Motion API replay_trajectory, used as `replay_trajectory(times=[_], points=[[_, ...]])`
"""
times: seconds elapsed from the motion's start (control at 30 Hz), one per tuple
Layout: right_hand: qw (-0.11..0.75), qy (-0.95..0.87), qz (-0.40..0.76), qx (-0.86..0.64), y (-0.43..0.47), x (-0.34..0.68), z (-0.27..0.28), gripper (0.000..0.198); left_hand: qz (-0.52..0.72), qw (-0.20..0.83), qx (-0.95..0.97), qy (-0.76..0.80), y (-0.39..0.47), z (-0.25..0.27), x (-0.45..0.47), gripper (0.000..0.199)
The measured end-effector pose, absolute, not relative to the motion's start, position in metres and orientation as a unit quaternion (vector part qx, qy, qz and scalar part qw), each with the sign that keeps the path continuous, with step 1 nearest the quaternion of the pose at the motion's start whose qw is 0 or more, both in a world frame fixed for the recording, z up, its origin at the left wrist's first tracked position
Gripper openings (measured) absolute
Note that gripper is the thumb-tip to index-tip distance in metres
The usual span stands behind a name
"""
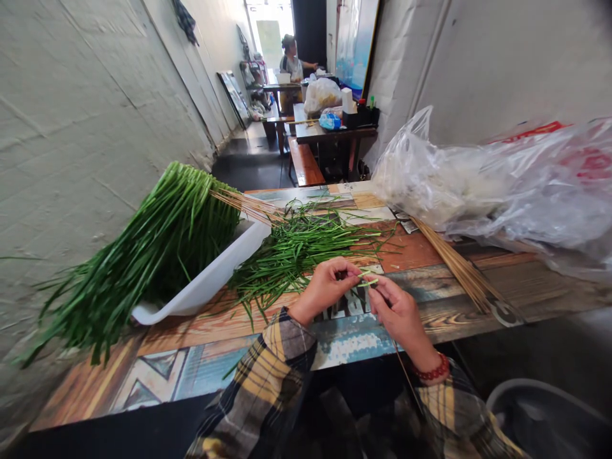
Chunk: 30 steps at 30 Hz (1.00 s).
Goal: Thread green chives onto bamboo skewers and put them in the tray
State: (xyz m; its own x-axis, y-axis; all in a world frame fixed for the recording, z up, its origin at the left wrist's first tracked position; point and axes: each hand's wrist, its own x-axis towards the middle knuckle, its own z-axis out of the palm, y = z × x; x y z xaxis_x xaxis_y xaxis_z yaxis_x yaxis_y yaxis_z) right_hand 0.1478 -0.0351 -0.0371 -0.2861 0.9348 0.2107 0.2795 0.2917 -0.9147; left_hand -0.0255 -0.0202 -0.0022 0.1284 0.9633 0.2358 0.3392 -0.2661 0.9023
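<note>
Near the table's front edge, my left hand (329, 284) is closed in a pinch on the pale cut ends of a few garlic chives (368, 280). Facing it, my right hand (394, 312) is also closed, its fingertips at those same ends. A thin skewer (405, 373) runs down from under my right palm toward my lap; its upper end is hidden by the hand. Just beyond my left hand lies a loose heap of green garlic chives (306, 245). On the left, a thick stack of skewered chives (167, 217) rests in a white tray (205, 274), skewer ends pointing right.
To the right lies a bundle of bare skewers (454, 264), beside clear plastic bags (497, 185). A grey bin (540, 398) stands at lower right. Walls flank both sides. Farther back are another table (310, 132), a bench (306, 162) and a seated person (291, 60).
</note>
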Motion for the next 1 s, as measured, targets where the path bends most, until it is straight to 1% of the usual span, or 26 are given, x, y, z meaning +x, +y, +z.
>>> replay_trajectory(times=[0.5, 0.77, 1.0], points=[[0.396, -0.692, 0.421, -0.433, -0.0353, 0.1469, -0.0394, 0.031, 0.456, 0.348, 0.662, 0.482, -0.0199, -0.0047, -0.0239, 0.011], [0.391, -0.693, 0.419, -0.437, -0.036, 0.1468, -0.0383, 0.033, 0.454, 0.321, 0.68, 0.478, -0.0186, -0.0083, -0.025, 0.013], [0.385, -0.695, 0.412, -0.446, -0.0354, 0.1471, -0.039, 0.032, 0.453, 0.297, 0.702, 0.463, -0.0178, -0.0113, -0.025, 0.009]])
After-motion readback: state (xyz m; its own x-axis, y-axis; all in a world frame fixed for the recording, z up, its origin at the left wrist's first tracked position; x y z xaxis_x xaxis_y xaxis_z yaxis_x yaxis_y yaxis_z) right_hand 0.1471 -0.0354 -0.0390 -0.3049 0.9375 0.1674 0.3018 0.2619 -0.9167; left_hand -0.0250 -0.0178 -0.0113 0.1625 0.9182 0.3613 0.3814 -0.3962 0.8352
